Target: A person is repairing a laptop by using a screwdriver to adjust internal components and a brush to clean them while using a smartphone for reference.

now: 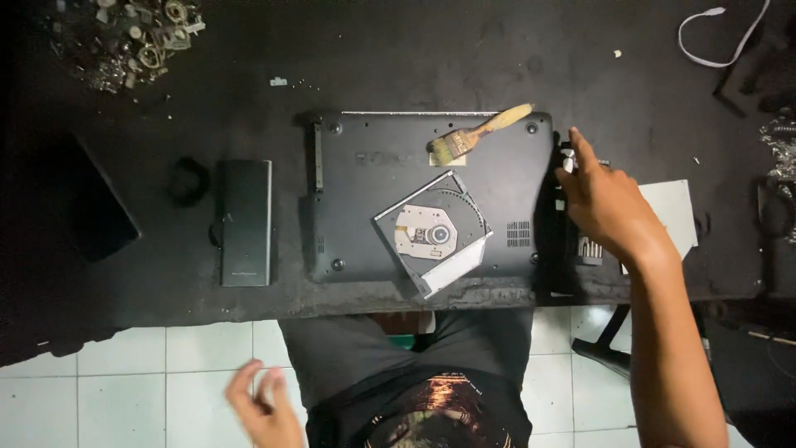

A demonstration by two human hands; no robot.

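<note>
Right hand [601,203] grip rests loosely open on dark part [572,236], long axis near-to-far.

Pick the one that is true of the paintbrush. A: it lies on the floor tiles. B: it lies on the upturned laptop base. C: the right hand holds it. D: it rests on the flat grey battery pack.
B: the paintbrush lies across the top edge of the upturned laptop base, apart from the right hand, which reaches to the base's right side.
</note>
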